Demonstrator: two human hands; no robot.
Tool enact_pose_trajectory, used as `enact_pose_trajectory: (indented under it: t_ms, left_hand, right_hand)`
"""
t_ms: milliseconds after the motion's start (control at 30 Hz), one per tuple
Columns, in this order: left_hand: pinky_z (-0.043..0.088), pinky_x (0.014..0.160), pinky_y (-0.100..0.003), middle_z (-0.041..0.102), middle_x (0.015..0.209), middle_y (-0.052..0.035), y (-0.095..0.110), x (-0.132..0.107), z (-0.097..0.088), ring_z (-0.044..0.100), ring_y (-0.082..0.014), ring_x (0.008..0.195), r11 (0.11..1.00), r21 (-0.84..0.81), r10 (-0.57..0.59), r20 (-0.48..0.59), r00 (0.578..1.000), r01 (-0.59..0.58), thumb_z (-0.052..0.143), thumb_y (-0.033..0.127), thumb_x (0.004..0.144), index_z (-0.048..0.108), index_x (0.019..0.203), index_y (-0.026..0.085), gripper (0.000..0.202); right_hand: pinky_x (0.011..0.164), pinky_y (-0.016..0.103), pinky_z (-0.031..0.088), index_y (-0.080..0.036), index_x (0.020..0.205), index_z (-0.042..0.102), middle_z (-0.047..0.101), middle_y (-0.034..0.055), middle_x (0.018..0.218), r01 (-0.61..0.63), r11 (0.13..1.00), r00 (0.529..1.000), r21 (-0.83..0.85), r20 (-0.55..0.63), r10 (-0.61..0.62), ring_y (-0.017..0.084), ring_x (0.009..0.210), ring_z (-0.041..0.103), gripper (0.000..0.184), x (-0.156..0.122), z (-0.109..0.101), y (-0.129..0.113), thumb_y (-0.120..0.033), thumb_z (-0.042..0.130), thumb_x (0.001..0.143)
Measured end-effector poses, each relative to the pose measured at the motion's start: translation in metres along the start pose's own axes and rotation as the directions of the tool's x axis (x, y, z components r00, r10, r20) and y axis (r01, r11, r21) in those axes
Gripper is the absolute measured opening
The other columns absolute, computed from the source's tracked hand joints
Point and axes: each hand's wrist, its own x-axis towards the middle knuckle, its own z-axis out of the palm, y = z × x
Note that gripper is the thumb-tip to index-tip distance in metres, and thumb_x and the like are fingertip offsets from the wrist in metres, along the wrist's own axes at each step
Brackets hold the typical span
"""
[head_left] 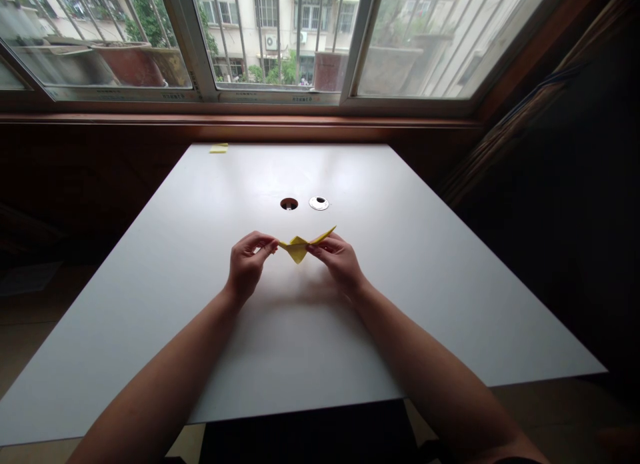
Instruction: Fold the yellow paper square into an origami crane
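Observation:
A small folded piece of yellow paper (300,246) is held just above the middle of the white table (425,264). My left hand (249,261) pinches its left tip with curled fingers. My right hand (338,259) pinches its right side, where a thin flap points up and to the right. Both forearms reach in from the near edge of the table.
A round cable hole (289,204) and its loose white cap (319,203) lie just beyond the paper. A small yellow slip (219,148) rests at the table's far edge. A wide window runs behind the table, and a dark wooden wall stands on the right.

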Motion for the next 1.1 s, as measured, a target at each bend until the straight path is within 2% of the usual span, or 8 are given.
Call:
enact_pose_trajectory:
  t_ms: [167,233,300,400,600,767,900,1100]
  left_hand:
    - [0.052,0.079,-0.031,0.065,0.085,-0.0045,0.001,0.0,0.002,0.063,-0.0173,0.081,0.999,0.042,0.023,-0.014,1.0,-0.023,0.069,0.036,0.088,0.069,0.088,0.018,0.018]
    - [0.052,0.084,-0.032,0.065,0.094,-0.0057,-0.002,0.001,0.003,0.063,-0.0179,0.088,1.0,0.022,0.021,0.018,1.0,-0.021,0.068,0.037,0.089,0.068,0.099,0.019,0.021]
    - [0.052,0.086,-0.032,0.064,0.102,-0.0055,-0.007,0.002,0.002,0.063,-0.0177,0.094,1.0,-0.006,0.016,0.067,0.998,-0.015,0.071,0.037,0.087,0.063,0.116,0.023,0.033]
    - [0.053,0.087,-0.032,0.062,0.101,-0.0035,-0.013,0.002,0.003,0.064,-0.0168,0.093,0.999,-0.022,0.045,0.146,0.988,-0.042,0.075,0.035,0.084,0.056,0.129,0.027,0.05]
    - [0.055,0.086,-0.033,0.069,0.098,-0.0073,-0.01,0.0,0.004,0.067,-0.02,0.094,0.998,0.024,0.047,0.281,0.959,-0.056,0.071,0.035,0.087,0.07,0.101,0.019,0.021]
    - [0.057,0.086,-0.034,0.071,0.096,-0.0076,-0.007,0.001,0.003,0.07,-0.0211,0.092,0.998,0.059,0.008,0.289,0.957,-0.026,0.074,0.036,0.084,0.072,0.097,0.017,0.023]
    - [0.058,0.086,-0.034,0.073,0.098,-0.0082,-0.011,0.001,0.002,0.071,-0.0223,0.094,0.998,0.053,-0.057,0.302,0.952,0.043,0.075,0.039,0.083,0.072,0.098,0.017,0.027]
    - [0.058,0.079,-0.032,0.075,0.091,-0.007,-0.012,0.002,0.002,0.071,-0.022,0.087,0.985,0.033,-0.169,0.282,0.945,0.167,0.079,0.043,0.078,0.072,0.095,0.018,0.031]
  right_hand:
    - [0.088,0.037,0.056,-0.025,0.088,0.08,0.065,0.0039,0.099,-0.016,0.998,1.0,0.065,0.006,0.015,0.021,0.095,0.066,0.017,-0.001,0.003,-0.003,-0.038,0.081,0.076]
    - [0.089,0.038,0.056,-0.026,0.088,0.08,0.065,0.0039,0.1,-0.031,0.997,1.0,0.077,0.001,0.031,0.022,0.096,0.066,0.018,-0.001,0.003,-0.005,-0.039,0.082,0.075]
    - [0.089,0.039,0.056,-0.025,0.088,0.079,0.066,0.004,0.1,-0.059,0.995,0.998,0.084,-0.01,0.06,0.022,0.096,0.066,0.021,-0.001,0.003,-0.007,-0.041,0.082,0.075]
    - [0.09,0.04,0.056,-0.024,0.088,0.079,0.066,0.0038,0.098,-0.095,0.99,0.995,0.106,0.003,0.096,0.022,0.094,0.066,0.023,-0.002,0.003,-0.01,-0.041,0.083,0.074]
    - [0.094,0.042,0.054,-0.023,0.096,0.076,0.068,0.0058,0.104,-0.135,0.98,0.982,0.145,0.151,0.113,0.024,0.1,0.066,0.028,-0.003,0.005,-0.014,-0.04,0.082,0.075]
    - [0.097,0.042,0.054,-0.024,0.094,0.075,0.066,0.0052,0.11,-0.146,0.978,0.98,0.146,0.16,0.123,0.024,0.104,0.066,0.03,0.0,0.002,-0.01,-0.039,0.085,0.071]
    - [0.099,0.042,0.053,-0.023,0.099,0.071,0.067,0.005,0.112,-0.182,0.968,0.973,0.171,0.17,0.153,0.024,0.107,0.066,0.037,0.001,0.001,-0.006,-0.037,0.086,0.069]
    - [0.096,0.046,0.055,-0.022,0.105,0.062,0.071,0.0054,0.106,-0.269,0.95,0.951,0.159,0.201,0.236,0.026,0.105,0.069,0.043,0.0,-0.001,-0.005,-0.036,0.085,0.071]
